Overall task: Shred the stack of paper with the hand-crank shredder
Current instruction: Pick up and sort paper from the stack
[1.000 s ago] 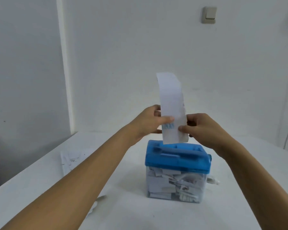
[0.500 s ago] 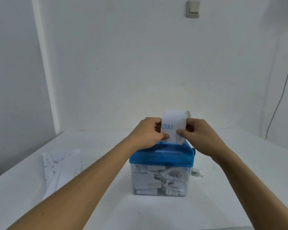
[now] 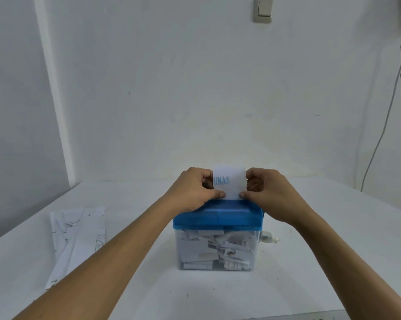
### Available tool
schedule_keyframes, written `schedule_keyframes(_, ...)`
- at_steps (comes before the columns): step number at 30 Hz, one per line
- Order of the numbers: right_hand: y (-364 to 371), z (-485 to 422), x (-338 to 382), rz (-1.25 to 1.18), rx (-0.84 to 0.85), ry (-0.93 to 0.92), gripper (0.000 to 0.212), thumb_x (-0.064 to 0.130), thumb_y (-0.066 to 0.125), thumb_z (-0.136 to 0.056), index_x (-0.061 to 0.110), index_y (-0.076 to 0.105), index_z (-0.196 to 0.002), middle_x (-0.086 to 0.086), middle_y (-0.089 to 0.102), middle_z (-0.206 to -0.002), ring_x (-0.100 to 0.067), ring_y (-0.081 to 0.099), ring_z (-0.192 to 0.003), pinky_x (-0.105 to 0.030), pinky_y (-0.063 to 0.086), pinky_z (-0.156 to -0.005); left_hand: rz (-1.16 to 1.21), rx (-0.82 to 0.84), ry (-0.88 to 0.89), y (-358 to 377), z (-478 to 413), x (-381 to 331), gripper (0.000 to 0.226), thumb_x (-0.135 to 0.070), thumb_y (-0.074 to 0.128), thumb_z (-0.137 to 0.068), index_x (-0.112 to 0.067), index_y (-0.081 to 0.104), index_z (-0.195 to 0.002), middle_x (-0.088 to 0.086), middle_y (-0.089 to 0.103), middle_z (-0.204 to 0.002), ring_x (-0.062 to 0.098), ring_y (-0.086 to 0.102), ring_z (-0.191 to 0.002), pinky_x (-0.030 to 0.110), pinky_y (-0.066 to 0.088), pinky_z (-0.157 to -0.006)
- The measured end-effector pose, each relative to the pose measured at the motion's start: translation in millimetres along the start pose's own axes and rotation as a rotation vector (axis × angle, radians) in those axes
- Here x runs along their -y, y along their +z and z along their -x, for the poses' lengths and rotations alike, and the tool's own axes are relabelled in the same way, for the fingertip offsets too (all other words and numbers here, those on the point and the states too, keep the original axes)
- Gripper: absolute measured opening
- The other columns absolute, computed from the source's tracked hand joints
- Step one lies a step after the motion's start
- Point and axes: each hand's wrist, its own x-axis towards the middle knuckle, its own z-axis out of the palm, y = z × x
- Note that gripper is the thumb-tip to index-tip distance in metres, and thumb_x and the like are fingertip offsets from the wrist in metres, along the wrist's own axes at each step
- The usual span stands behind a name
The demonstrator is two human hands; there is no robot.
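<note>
At the middle of the worktop, the hand-crank shredder is standing upright, its clear bin holding shreds. Both the left grip and right grip are pinching side edges of one paper strip printed "UNAS", its lower end meeting the shredder's top. Well to the left, the stack of paper is lying flat.

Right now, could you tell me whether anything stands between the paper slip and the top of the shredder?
Nothing visible does. The left hand and right hand pinch the paper slip upright by its sides, and its lower edge meets the top of the shredder's blue lid. How far in it sits cannot be seen here.
</note>
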Motion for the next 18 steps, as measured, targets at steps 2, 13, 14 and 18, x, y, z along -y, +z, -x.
schedule_keyframes(2, 1.8, 1.0, -1.9, 0.065, -0.044, 0.001, 0.021, 0.016, 0.072, -0.09, 0.026, 0.065, -0.107, 0.012, 0.069, -0.102, -0.009, 0.065, -0.092, -0.013, 0.052, -0.07, -0.015, 0.013, -0.008, 0.4, -0.1, -0.5, 0.026, -0.029, 0.08, -0.087, -0.021, 0.073, -0.111, -0.009, 0.075, -0.101, 0.007, 0.07, -0.084, 0.019, 0.057, -0.072)
schedule_keyframes(13, 8.0, 4.2, -9.2, 0.027, -0.12, -0.001, 0.018, 0.024, 0.065, -0.096, 0.03, 0.062, -0.112, 0.014, 0.068, -0.094, -0.005, 0.062, -0.088, -0.011, 0.046, -0.064, -0.01, -0.037, -0.026, 6.0, 3.3, -2.6, 0.029, -0.037, 0.075, -0.091, -0.022, 0.075, -0.116, -0.01, 0.073, -0.112, 0.006, 0.067, -0.094, 0.015, 0.05, -0.073)
schedule_keyframes(14, 9.5, 4.6, -10.7, 0.021, -0.133, -0.006, 0.017, 0.025, 0.064, -0.097, 0.033, 0.06, -0.112, 0.016, 0.067, -0.094, -0.003, 0.062, -0.088, -0.01, 0.046, -0.064, -0.024, -0.04, -0.035, 6.4, 3.2, -2.6, 0.029, -0.039, 0.074, -0.092, -0.021, 0.076, -0.113, -0.01, 0.073, -0.11, 0.006, 0.066, -0.092, 0.017, 0.051, -0.072)
schedule_keyframes(18, 14.2, 21.5, -31.0, -0.131, -0.325, 0.003, 0.018, 0.022, 0.056, -0.1, 0.034, 0.065, -0.11, 0.017, 0.071, -0.095, 0.001, 0.065, -0.089, -0.01, 0.052, -0.065, -0.068, -0.043, -0.008, 8.4, 4.5, 1.3, 0.025, -0.04, 0.074, -0.091, -0.02, 0.078, -0.106, -0.01, 0.074, -0.11, 0.008, 0.068, -0.094, 0.024, 0.056, -0.08)
